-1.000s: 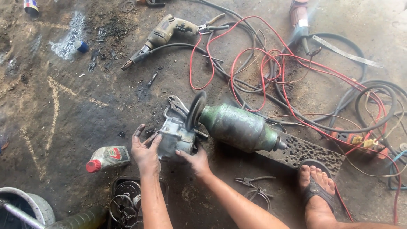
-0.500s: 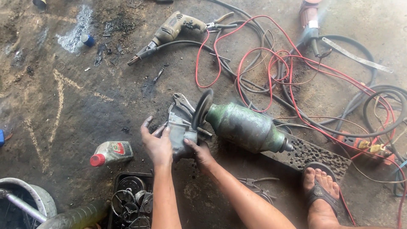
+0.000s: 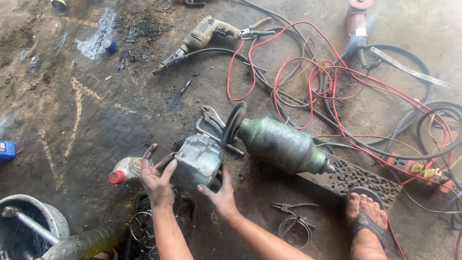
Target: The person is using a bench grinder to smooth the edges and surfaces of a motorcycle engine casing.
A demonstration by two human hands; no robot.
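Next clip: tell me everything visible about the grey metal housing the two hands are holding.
The grey metal housing is a boxy, cast-looking block, dull silver, scuffed and grimy. It sits low over the dirty concrete floor, joined through a dark disc to a green cylindrical motor body lying on its side. The left hand grips its left face; the right hand supports its lower right edge.
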